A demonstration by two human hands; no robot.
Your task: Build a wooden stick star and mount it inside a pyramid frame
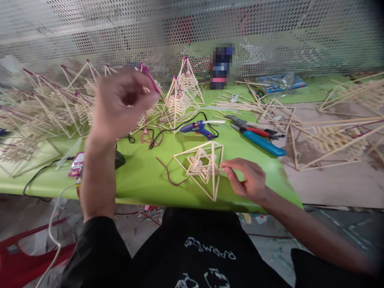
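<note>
My left hand [123,104] is raised above the table, slightly blurred, its thumb and forefinger pinched together. A purple cord [153,85] runs along the forefinger to the pinch. Close to the table's front, my right hand [247,180] has its thumb and forefinger together at the right side of a small pyramid frame [213,176] made of thin wooden sticks. What that pinch holds, if anything, is too small to make out. Smaller stacked sticks form a star-like core inside the frame. Left of it, a loose dark-red cord [168,174] lies curved on the green tabletop [144,188].
Behind the frame lie a blue glue gun [196,129], red-handled pliers [255,129] and a blue-handled tool [264,143]. Finished stick pyramids [177,100] with purple tops crowd the left and back. Loose sticks [237,105] lie before a perforated metal screen [192,36]. Larger frames [339,140] stand right.
</note>
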